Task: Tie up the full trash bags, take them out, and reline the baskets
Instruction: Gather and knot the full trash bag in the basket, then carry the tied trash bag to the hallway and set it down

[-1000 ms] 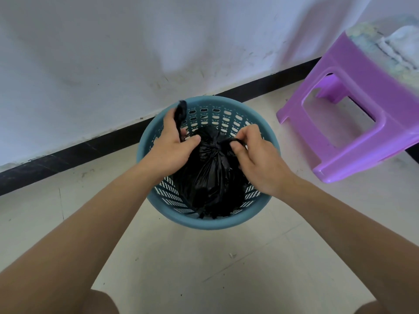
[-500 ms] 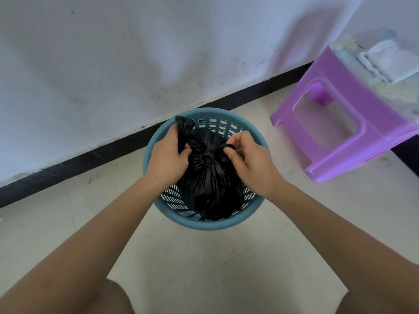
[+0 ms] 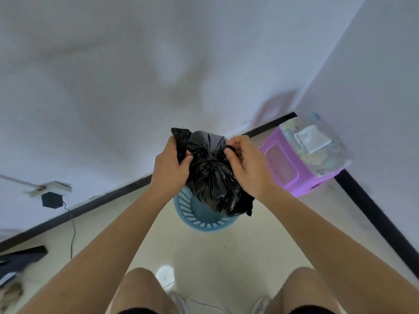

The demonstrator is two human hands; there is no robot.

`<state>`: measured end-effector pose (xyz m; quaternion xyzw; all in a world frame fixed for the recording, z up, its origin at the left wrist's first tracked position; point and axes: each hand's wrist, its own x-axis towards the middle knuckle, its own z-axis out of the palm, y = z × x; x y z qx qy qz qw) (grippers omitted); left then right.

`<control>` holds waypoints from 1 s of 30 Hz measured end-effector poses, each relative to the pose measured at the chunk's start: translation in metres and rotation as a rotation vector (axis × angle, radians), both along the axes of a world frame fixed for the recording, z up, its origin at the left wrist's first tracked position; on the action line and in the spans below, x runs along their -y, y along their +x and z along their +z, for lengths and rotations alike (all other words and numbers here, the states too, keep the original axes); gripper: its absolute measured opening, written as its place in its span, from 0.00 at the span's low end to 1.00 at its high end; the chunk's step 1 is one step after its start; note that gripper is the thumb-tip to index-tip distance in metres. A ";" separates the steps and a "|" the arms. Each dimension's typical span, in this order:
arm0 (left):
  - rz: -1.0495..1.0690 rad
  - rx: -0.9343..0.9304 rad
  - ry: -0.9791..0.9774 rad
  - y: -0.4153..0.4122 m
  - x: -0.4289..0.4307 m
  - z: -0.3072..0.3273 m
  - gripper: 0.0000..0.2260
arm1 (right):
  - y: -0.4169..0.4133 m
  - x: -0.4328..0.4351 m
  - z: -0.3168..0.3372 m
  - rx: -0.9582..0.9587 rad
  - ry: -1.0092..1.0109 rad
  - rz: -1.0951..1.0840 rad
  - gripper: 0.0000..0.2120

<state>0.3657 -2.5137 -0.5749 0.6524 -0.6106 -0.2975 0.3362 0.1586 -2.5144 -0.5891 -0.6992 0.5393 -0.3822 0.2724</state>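
a home room corner: purple stool (image 3: 282,165), tiled floor (image 3: 226,252) (black skirting (image 3: 90,205)).

Both arms are reaching forward, the left hand (image 3: 170,169) and right hand (image 3: 248,169) each pinching a strip of the black bag (image 3: 213,177) between thumb and fingers.

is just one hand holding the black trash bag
No, the left hand grips one gathered flap of the black trash bag and the right hand pinches the other, above the blue basket.
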 end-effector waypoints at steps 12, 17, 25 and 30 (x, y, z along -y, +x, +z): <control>0.001 -0.030 -0.109 0.028 -0.049 0.385 0.11 | 0.013 -0.029 0.395 -0.134 -0.078 0.174 0.09; 0.083 -0.045 -0.217 0.043 -0.087 0.446 0.10 | 0.031 -0.046 0.454 -0.098 -0.173 0.252 0.10; 0.439 0.001 -0.216 0.105 -0.207 0.473 0.10 | 0.129 -0.082 0.467 0.002 -0.210 0.655 0.12; 0.800 -0.046 -0.187 0.160 -0.322 0.472 0.10 | 0.230 -0.147 0.463 -0.020 -0.189 0.947 0.08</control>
